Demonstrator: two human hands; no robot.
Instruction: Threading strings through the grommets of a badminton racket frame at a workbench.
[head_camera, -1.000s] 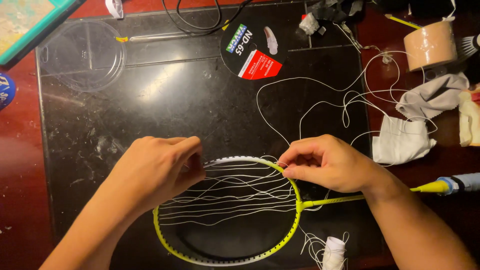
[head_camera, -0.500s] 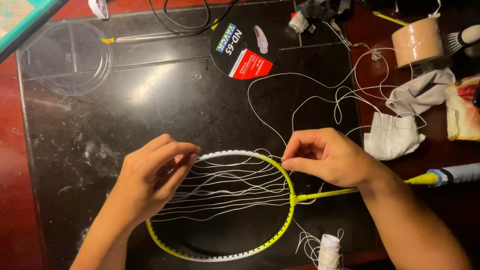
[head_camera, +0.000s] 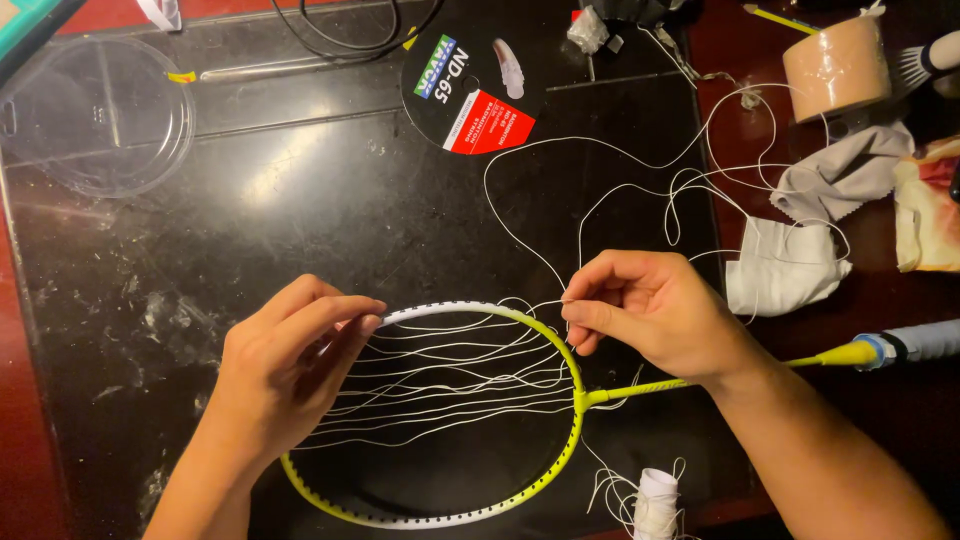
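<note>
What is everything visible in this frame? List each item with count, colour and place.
badminton racket: one, yellow-green frame with white sections, bottom centre, handle pointing right
loose string: white, partly woven across the frame, trailing up right
round card disc: one, black with red patch, top centre
clear plastic lid: one, top left
tape roll: one, tan, top right
cloths: two, white and grey, right
string spool: one, white, bottom edge
black tabletop: one, under everything
left hand: on the frame's left side
right hand: pinching string at the frame's top
</note>
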